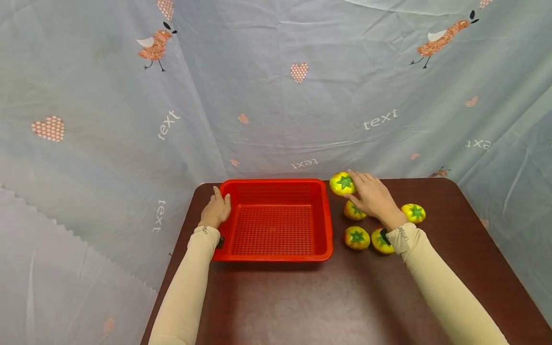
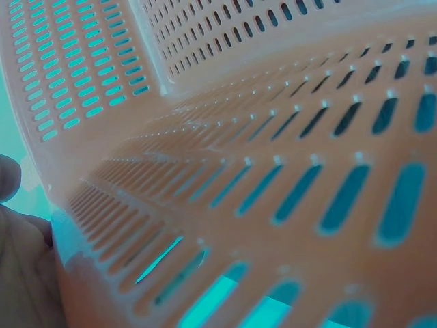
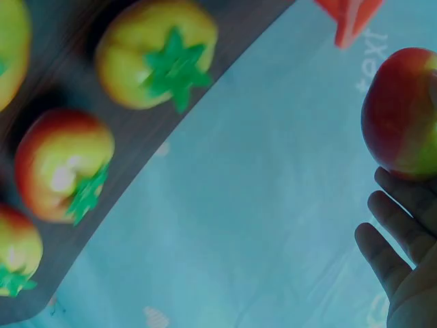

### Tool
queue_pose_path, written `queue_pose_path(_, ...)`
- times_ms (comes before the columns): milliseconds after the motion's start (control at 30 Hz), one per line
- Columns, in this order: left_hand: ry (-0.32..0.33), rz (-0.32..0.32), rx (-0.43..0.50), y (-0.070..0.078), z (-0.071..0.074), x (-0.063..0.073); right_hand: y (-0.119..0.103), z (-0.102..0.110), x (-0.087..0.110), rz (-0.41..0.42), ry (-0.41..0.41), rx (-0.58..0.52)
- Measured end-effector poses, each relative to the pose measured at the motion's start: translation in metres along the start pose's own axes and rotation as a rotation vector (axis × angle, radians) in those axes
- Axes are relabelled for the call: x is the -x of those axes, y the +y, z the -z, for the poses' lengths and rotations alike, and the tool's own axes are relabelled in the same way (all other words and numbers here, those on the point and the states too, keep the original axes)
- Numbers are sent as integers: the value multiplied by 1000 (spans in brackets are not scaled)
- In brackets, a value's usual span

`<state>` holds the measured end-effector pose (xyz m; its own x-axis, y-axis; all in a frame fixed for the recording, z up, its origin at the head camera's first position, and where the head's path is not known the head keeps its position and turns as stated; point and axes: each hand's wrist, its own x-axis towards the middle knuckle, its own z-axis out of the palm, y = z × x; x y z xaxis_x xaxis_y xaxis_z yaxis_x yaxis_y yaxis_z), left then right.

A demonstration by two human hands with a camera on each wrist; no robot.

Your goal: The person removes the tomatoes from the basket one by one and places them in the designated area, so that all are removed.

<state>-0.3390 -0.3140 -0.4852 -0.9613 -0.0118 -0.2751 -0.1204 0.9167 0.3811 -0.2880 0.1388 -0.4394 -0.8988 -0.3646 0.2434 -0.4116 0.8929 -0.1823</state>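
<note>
My right hand (image 1: 374, 197) pinches a yellow-and-red tomato-like fruit (image 1: 342, 184) with a green star-shaped top, between thumb and fingers. It is raised at the back of the table, just right of the red plastic basket (image 1: 328, 230). In the right wrist view the held fruit (image 3: 399, 113) shows its red side, with fingertips (image 3: 372, 239) below it. At the basket's left rim is my left hand (image 1: 215, 209), thumb toward the inside and index finger stretched forward along the outside. The left wrist view shows the slotted basket wall (image 2: 273, 143), part of the hand at the left edge.
Several similar fruits stand on the dark wooden table (image 1: 297, 302) right of the basket, including a near one (image 1: 357, 238) and a far-right one (image 1: 413, 213). The right forearm partly covers one fruit (image 1: 380, 243). A grey patterned curtain (image 1: 267, 96) hangs behind the table.
</note>
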Motion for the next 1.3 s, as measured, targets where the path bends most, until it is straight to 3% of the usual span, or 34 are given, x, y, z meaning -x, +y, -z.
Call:
queue_pose_path(300, -1, -8, -6, 1, 2, 0, 30, 11, 30, -44, 59, 13)
queue_pose_path(667, 9, -3, -9, 2, 1, -1, 58, 21, 78, -107, 60, 26)
queue_pose_path(1300, 3, 10, -15, 3, 0, 1, 101, -18, 165, -242, 49, 21)
